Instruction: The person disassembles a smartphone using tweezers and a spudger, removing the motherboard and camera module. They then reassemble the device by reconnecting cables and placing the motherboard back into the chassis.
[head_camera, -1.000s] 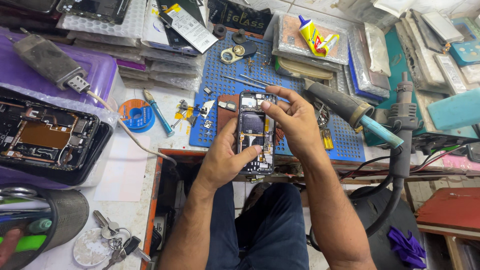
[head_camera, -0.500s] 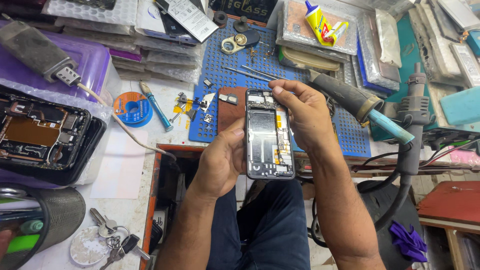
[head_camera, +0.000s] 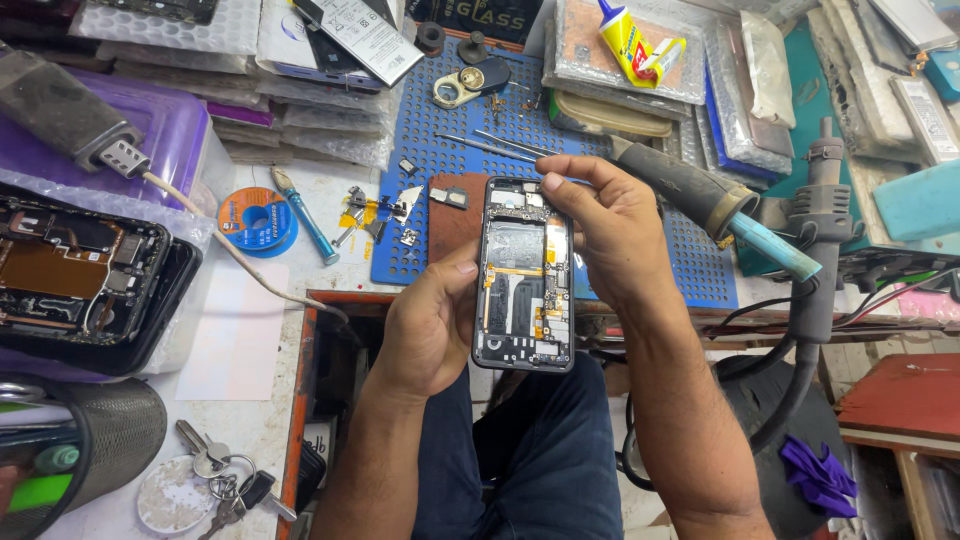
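2 hands on the opened black phone with exposed boards (head_camera: 523, 272): now lifted nearer than 1 s ago. Left hand (head_camera: 432, 322) clamped on its edge; right hand (head_camera: 605, 225) fingertips pinched together at the top, possibly on a small part.

Cluttered repair bench around a blue perforated mat (head_camera: 440, 170): tweezers (head_camera: 490, 146) lying on it, blue solder spool (head_camera: 258, 218) and blue-handled tool (head_camera: 305, 226) just left of it, yellow glue tube (head_camera: 628, 42) beyond it, bunch of keys (head_camera: 225, 478) well below left.
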